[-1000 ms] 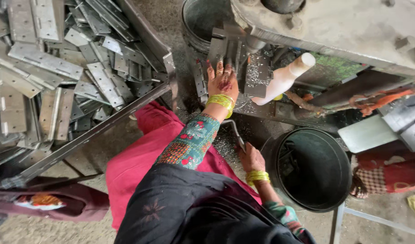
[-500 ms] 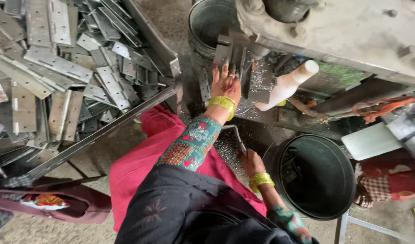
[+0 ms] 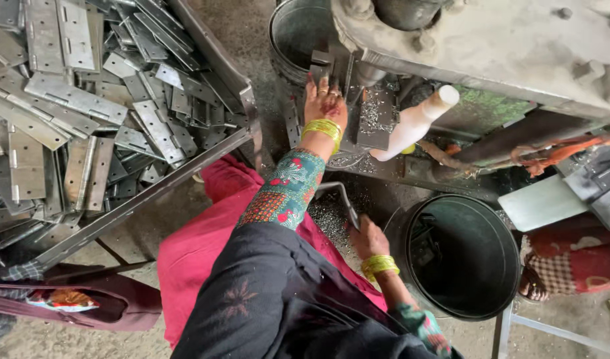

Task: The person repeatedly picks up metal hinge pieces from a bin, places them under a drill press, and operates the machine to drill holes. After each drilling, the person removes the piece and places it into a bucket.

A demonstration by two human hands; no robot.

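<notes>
My left hand (image 3: pixel 325 100), with a yellow bangle at the wrist, reaches forward into the grey press machine (image 3: pixel 491 46). Its fingers lie on a hinge plate (image 3: pixel 318 72) at the machine's bed, and the fingertips are partly hidden under the machine. My right hand (image 3: pixel 367 240), also bangled, sits low by my lap and grips the end of a thin bent metal piece (image 3: pixel 338 194). Metal shavings (image 3: pixel 328 219) lie on the pink cloth (image 3: pixel 205 239) over my lap.
A metal tray (image 3: pixel 152 189) heaped with several grey hinge plates (image 3: pixel 72 100) fills the left. A dark bucket (image 3: pixel 464 256) stands at the right, another bucket (image 3: pixel 298 33) behind the machine. A white plastic bottle (image 3: pixel 414 123) leans on the machine bed. Another person's foot (image 3: pixel 534 282) is at the right.
My left hand has stayed on the plate at the machine bed, pushed slightly further in. My right hand keeps its grip low by my lap. The view has shifted a little.
</notes>
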